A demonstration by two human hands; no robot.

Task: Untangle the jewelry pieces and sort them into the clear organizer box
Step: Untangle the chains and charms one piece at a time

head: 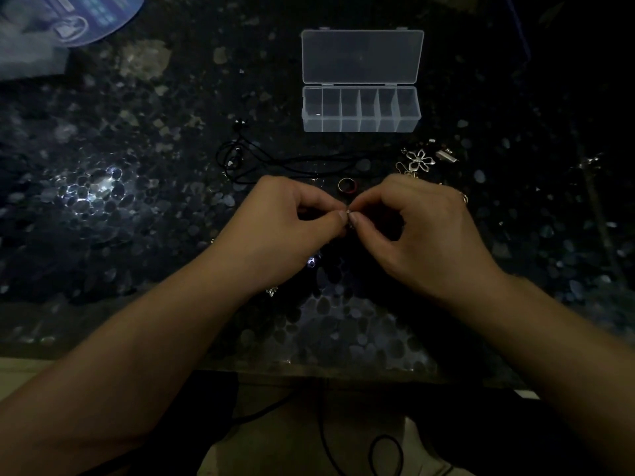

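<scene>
Held piece: a tiny metallic jewelry piece (350, 214), too small and dim to identify, is caught between the fingertips of both hands above the table, near the front middle of the scene.
Left hand (292, 228): fingers curled, thumb and forefinger pinching the small piece from the left.
Right hand (419, 228): fingers curled, thumb and forefinger pinching the same piece from the right; the two sets of fingertips meet.
Ring (346, 184): a gold-toned band with a reddish edge lies on the table just beyond the hands.
Black cord (275, 159): a looped, tangled cord with dark beads spreads left of the ring, toward the box.
Flower pendant (420, 160): a silver open-petal flower lies among small metal bits beyond the right hand.
Organizer box (360, 123): clear plastic, lid (361, 56) folded open and flat behind it, six compartments in a row; it sits beyond the loose jewelry, well apart from the hands. Contents, if any, cannot be made out.
Table (103, 201): dark glossy surface with a pebble pattern and bright reflections.
Blue disc (86, 18): lies at the far left corner, partly out of view.
</scene>
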